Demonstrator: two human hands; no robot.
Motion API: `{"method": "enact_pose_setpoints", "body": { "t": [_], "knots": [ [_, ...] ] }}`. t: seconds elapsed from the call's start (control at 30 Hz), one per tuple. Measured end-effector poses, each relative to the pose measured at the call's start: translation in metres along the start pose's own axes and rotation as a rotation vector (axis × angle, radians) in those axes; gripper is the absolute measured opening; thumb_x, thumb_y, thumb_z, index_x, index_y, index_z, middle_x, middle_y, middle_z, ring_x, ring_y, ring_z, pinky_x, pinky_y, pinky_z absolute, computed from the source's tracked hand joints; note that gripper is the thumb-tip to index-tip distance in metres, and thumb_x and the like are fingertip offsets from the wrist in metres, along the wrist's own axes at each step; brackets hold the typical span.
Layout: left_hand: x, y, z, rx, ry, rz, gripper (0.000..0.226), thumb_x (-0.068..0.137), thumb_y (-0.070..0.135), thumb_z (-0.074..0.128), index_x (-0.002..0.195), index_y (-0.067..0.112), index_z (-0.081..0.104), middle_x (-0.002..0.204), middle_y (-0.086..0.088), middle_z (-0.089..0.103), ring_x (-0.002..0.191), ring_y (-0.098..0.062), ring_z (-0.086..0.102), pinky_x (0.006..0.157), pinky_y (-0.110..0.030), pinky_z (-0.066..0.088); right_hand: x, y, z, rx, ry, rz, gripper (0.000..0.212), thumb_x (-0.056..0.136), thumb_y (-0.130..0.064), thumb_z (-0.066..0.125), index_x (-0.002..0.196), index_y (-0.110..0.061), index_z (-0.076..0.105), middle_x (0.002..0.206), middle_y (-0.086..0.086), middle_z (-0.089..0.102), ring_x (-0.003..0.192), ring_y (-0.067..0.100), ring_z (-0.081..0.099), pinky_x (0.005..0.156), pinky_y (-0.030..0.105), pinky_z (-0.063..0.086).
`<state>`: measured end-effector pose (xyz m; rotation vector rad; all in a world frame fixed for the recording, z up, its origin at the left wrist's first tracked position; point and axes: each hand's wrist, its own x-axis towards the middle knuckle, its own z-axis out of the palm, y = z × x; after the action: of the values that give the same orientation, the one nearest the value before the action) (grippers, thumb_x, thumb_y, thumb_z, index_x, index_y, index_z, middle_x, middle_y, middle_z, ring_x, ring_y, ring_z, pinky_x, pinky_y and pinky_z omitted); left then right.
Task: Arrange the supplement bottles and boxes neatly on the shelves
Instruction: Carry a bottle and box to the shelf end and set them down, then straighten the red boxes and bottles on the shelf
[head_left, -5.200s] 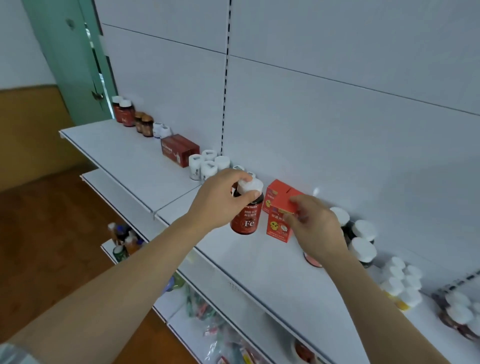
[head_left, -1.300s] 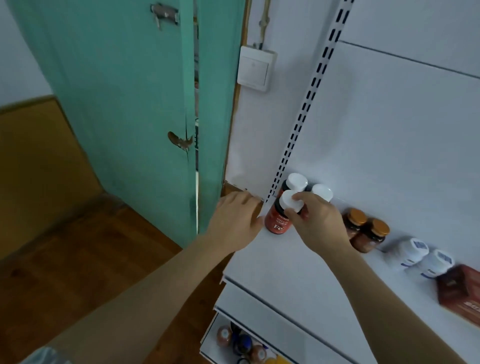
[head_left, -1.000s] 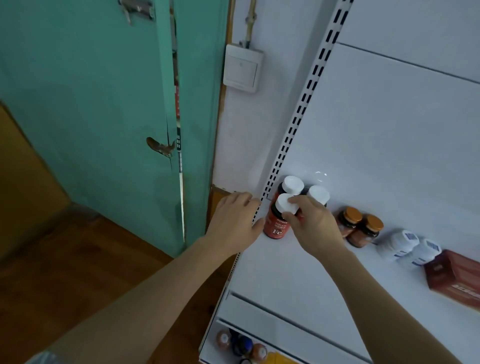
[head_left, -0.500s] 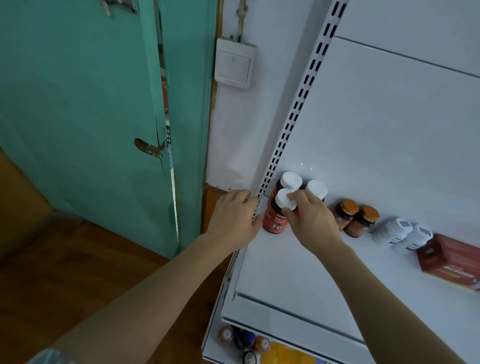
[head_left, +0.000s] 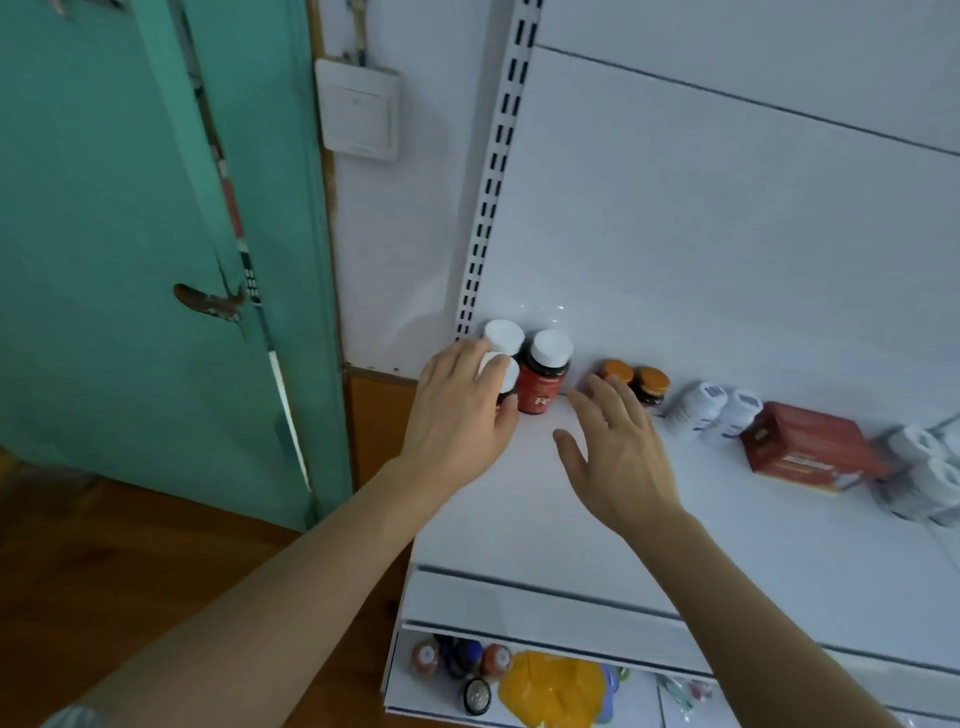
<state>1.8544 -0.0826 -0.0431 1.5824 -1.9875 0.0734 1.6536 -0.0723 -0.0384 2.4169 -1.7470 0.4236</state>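
A person's left hand (head_left: 460, 415) curls around a white-capped red bottle (head_left: 500, 378) at the far left end of a white shelf (head_left: 571, 519), fingers wrapped over its cap and side. The right hand (head_left: 618, 452) hovers just to its right with fingers spread and relaxed, holding nothing. Two more white-capped red bottles stand against the back panel: one (head_left: 503, 336) at 12 o'clock from the gripped bottle, the other (head_left: 545, 371) just beside it at 3 o'clock. Farther along the shelf toward 3 o'clock sit two orange-capped brown jars (head_left: 636, 382), two white bottles (head_left: 719, 410) lying tilted, a red box (head_left: 805, 452) and a cluster of white containers (head_left: 924, 478). A teal door (head_left: 130, 208) stands at 9 o'clock; a lower shelf (head_left: 519, 680) holds assorted bottles.
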Motion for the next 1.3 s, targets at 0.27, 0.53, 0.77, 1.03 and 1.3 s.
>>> {"method": "enact_pose_setpoints", "body": {
  "t": [0.27, 0.53, 0.77, 1.03, 1.3],
  "knots": [
    [-0.001, 0.111, 0.014, 0.020, -0.070, 0.142, 0.045, 0.093, 0.034, 0.054, 0.131, 0.011, 0.054, 0.139, -0.007, 0.049, 0.132, -0.028, 0.041, 0.107, -0.044, 0.037, -0.074, 0.078, -0.040, -0.063, 0.078, 0.181, 0.051, 0.097, -0.039, 0.048, 0.139, -0.009, 0.050, 0.148, 0.020, 0.041, 0.142, 0.038, 0.030, 0.114, 0.049, 0.030],
    [-0.025, 0.289, 0.056, -0.024, -0.098, 0.266, 0.052, 0.093, 0.040, 0.051, 0.137, 0.011, 0.050, 0.144, -0.010, 0.046, 0.136, -0.031, 0.037, 0.110, -0.046, 0.033, -0.194, 0.203, -0.096, -0.136, 0.075, 0.353, 0.060, 0.096, -0.048, 0.045, 0.142, -0.009, 0.045, 0.149, 0.020, 0.041, 0.142, 0.038, 0.031, 0.114, 0.050, 0.030],
    [-0.041, 0.444, 0.103, -0.079, -0.164, 0.383, 0.054, 0.096, 0.043, 0.045, 0.141, 0.015, 0.045, 0.150, -0.007, 0.040, 0.141, -0.029, 0.030, 0.116, -0.044, 0.023, -0.296, 0.316, -0.137, -0.185, 0.042, 0.532, 0.064, 0.097, -0.053, 0.035, 0.147, -0.013, 0.036, 0.155, 0.016, 0.032, 0.147, 0.034, 0.019, 0.118, 0.047, 0.022],
    [-0.023, 0.607, 0.168, -0.174, -0.218, 0.562, 0.053, 0.096, 0.042, 0.046, 0.142, 0.014, 0.045, 0.151, -0.010, 0.039, 0.142, -0.029, 0.027, 0.118, -0.044, 0.021, -0.375, 0.444, -0.170, -0.213, 0.052, 0.750, 0.067, 0.098, -0.058, 0.026, 0.151, -0.017, 0.028, 0.159, 0.011, 0.023, 0.149, 0.030, 0.011, 0.121, 0.045, 0.016],
    [0.020, 0.774, 0.244, -0.247, -0.265, 0.700, 0.057, 0.096, 0.045, 0.044, 0.145, 0.017, 0.041, 0.155, -0.011, 0.034, 0.143, -0.030, 0.025, 0.117, -0.044, 0.018, -0.425, 0.595, -0.217, -0.325, 0.042, 0.935, 0.068, 0.096, -0.062, 0.023, 0.150, -0.021, 0.027, 0.159, 0.007, 0.025, 0.149, 0.027, 0.012, 0.121, 0.042, 0.012]
  ]
}}
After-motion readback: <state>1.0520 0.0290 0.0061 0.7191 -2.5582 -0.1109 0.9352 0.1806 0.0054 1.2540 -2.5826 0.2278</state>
